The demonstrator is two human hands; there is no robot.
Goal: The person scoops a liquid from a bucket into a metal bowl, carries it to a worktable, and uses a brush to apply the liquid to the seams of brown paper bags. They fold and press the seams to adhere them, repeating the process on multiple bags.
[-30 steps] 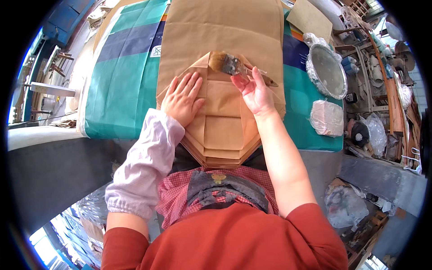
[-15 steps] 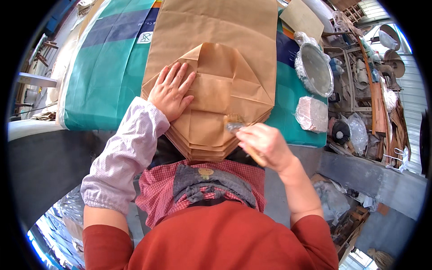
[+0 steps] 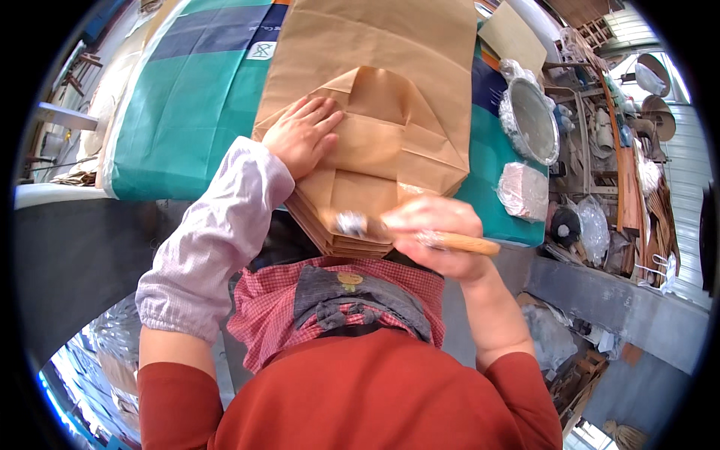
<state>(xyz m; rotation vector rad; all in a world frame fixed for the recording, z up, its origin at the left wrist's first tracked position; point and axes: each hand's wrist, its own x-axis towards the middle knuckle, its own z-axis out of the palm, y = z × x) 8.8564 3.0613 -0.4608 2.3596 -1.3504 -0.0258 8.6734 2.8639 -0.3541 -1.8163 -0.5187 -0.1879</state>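
Note:
A stack of brown paper bags [image 3: 367, 146] lies in front of me, the top one's end folded out into a many-sided flat shape. My left hand [image 3: 306, 133] rests flat on its left part, fingers spread. My right hand [image 3: 439, 229] grips a paintbrush [image 3: 457, 242] by its wooden handle, near the stack's front edge. The brush head is blurred and points left over the lower fold; whether its bristles touch the paper I cannot tell. A small damp-looking shine shows on the paper just above my right hand.
Under the bags lies a green and navy printed sheet [image 3: 165, 142]. At the right stand a plastic-wrapped bowl of greyish contents [image 3: 531, 124] and a plastic-wrapped pale block [image 3: 523, 192]. A beige board [image 3: 512, 36] lies behind them. Wooden shelving with clutter [image 3: 600, 142] stands farther right.
The brush has swept left and toward me along the lower fold, its handle turning nearly level. My left hand stays on the paper. The whole view has shifted slightly.

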